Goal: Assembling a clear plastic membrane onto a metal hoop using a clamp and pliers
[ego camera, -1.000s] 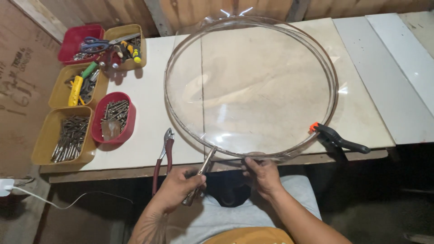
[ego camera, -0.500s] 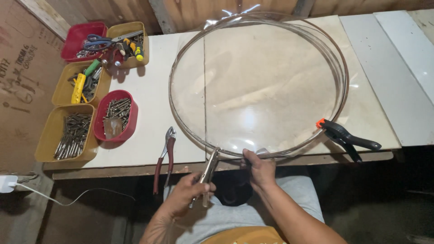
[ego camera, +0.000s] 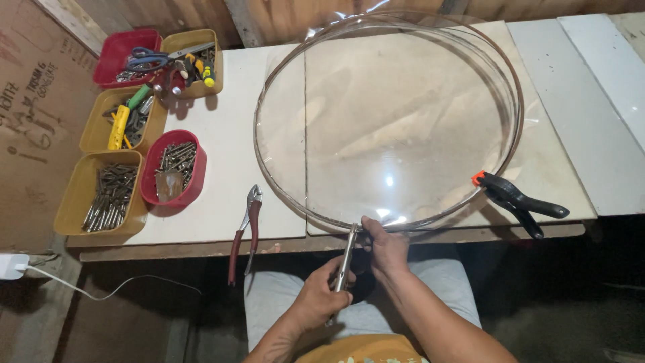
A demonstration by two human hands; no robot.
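A large round hoop (ego camera: 282, 81) covered with clear plastic film lies flat on the workbench (ego camera: 222, 195). My left hand (ego camera: 322, 296) grips the handles of silver pliers (ego camera: 347, 254), whose jaws reach the hoop's near rim. My right hand (ego camera: 384, 247) pinches that same rim just right of the jaws. A black spring clamp with an orange tip (ego camera: 517, 199) bites the hoop's rim at the right.
Red-handled pliers (ego camera: 246, 228) lie on the bench near its front edge, left of the hoop. Red and yellow trays (ego camera: 107, 195) at the left hold nails, screws, scissors and screwdrivers. A white charger and cable (ego camera: 17, 265) sit on the floor at lower left.
The view has shifted slightly. My left hand has brought the silver pliers up so their jaws meet the hoop's near rim, while my right hand stays on that rim.
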